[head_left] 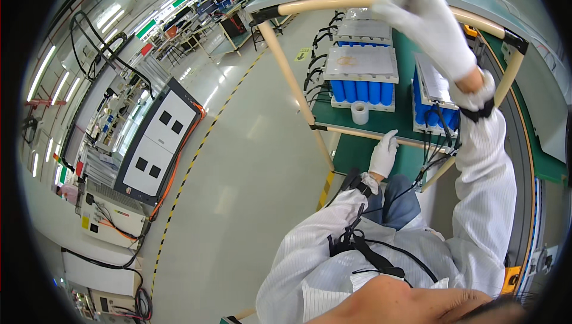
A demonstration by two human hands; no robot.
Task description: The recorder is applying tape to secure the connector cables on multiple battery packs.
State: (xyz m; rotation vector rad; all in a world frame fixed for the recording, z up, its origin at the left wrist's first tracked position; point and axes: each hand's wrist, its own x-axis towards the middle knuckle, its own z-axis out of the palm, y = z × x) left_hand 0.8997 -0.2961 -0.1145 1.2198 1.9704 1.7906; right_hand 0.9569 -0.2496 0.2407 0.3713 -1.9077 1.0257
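Note:
My right hand [423,23], in a white glove, is raised in front of the rack's beige top bar [328,4]. Its fingers are curled and slightly blurred; whether anything is in them cannot be made out. Lower down, my left hand [383,156], also gloved, has its fingers stretched out beside the beige front rail [351,132] of the shelf. Behind that rail stands a pack of blue cylindrical cells [361,91] under a white top plate. A second blue cell pack [422,112] with black cables is to the right, partly behind my right arm.
A white tape roll [360,113] stands on the green shelf [333,113]. More packs [364,30] sit farther back. Black cables [426,172] hang near my knees. Left across the floor are yellow-black floor tape [189,172] and a grey-white cabinet [159,139] with an orange cable.

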